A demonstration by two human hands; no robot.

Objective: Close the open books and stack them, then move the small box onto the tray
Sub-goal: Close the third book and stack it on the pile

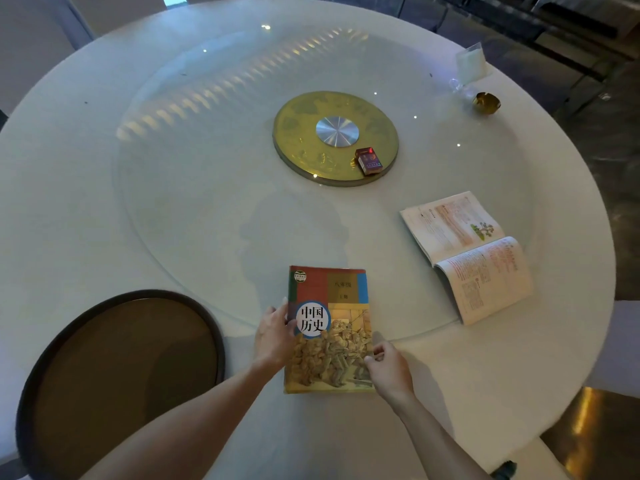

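Two bare hands flank a closed book [329, 327], long axis pointing away: left grip [273, 336] curls on its spine edge, right grip [388, 370] pinches its right edge. An open book [465, 252] lies glossy; small red box [370, 161] sits mid-desk [86, 202]; round dark tray [121, 375] left.

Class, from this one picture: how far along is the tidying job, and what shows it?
Done: one book lies closed. In hand: the left hand and right hand rest at its edges. Left: the open book needs closing and stacking; the small box sits on the gold disc, not the dark tray.
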